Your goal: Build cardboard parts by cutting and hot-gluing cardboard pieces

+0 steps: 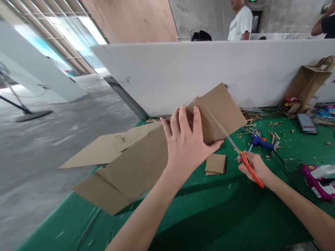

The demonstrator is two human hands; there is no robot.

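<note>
My left hand (187, 139) grips a large flattened cardboard sheet (138, 164), fingers over its top face and thumb stretched toward the right. My right hand (255, 167) is closed on orange-handled scissors (246, 162), whose long blades reach up and left into the cardboard's raised right flap (222, 106). A small cut cardboard square (216, 164) lies on the green table (209, 216) between my hands.
A blue glue gun (259, 141) and cardboard scraps (251, 116) lie to the right. A pink tool (318, 179) sits at the right edge, a folded cardboard box (305, 87) leans on the white partition (183, 69). People stand behind the partition.
</note>
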